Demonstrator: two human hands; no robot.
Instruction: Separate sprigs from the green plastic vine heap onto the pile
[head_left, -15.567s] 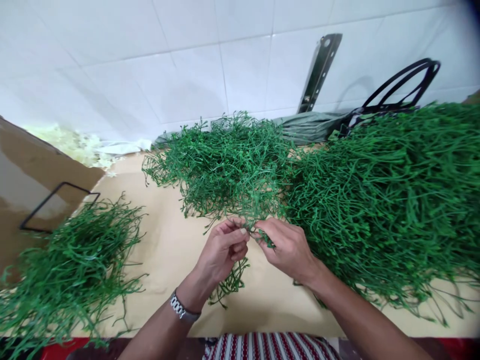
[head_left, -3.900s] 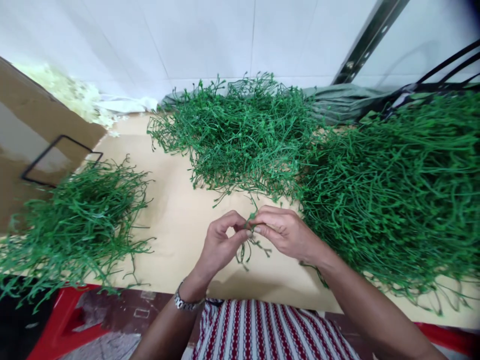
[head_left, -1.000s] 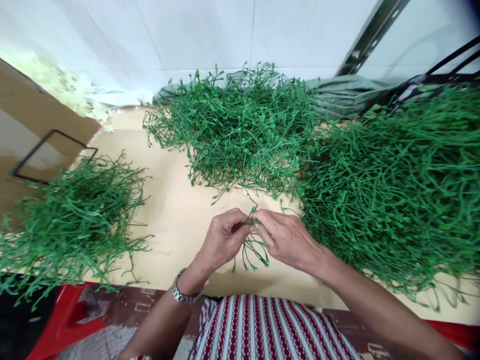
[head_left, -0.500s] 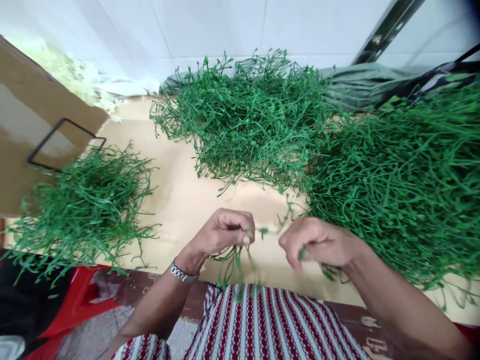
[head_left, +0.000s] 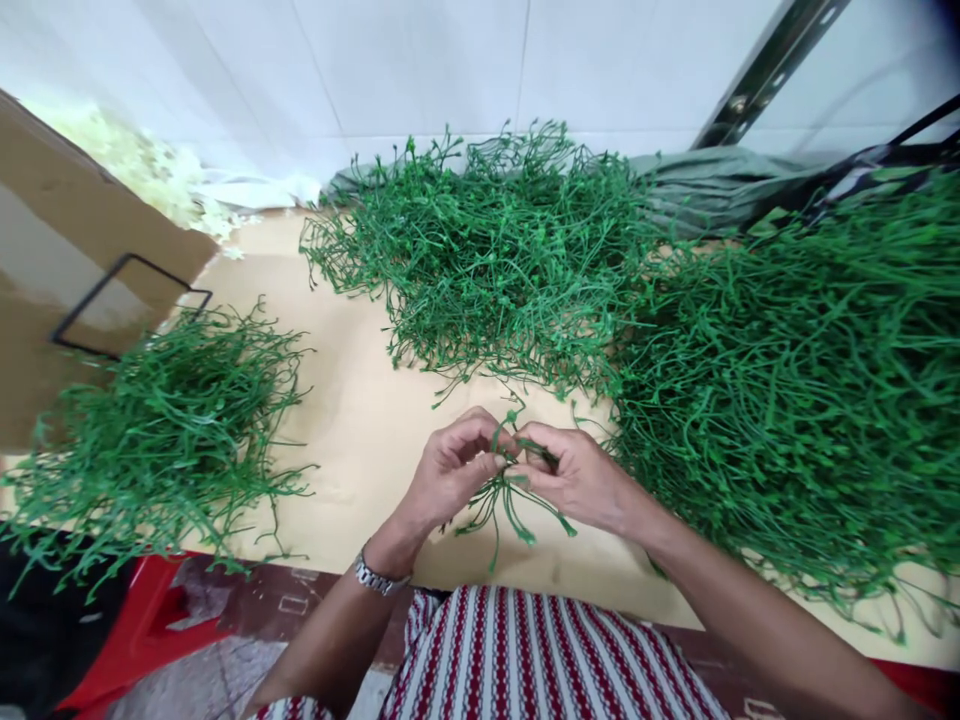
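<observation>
White tiled wall backs a tan desk heaped with green plastic stems. At 6 o'clock on the desk, a small sprig hangs just above the surface between both hands. The left hand pinches its top from the 9 o'clock side and the right hand pinches it from 3 o'clock. The fingers of both are clenched on the same knot of stems, tips touching or nearly so. Thin stems dangle from the pinch toward 6 o'clock.

To my eye, fine work like this goes best with both pinches close to where the stems meet, so the thin plastic does not bend or slip. It also helps to keep the dangling ends over the bare patch of desk, away from anything that could snag them.

Just beyond the hands, at 12 o'clock, lies a tangled middle pile. A larger right pile fills 3 o'clock, near the right wrist. A looser left pile sits well apart at 9 o'clock, beside a cardboard box. A wristwatch is on the left wrist, and striped cloth shows at the bottom edge.
</observation>
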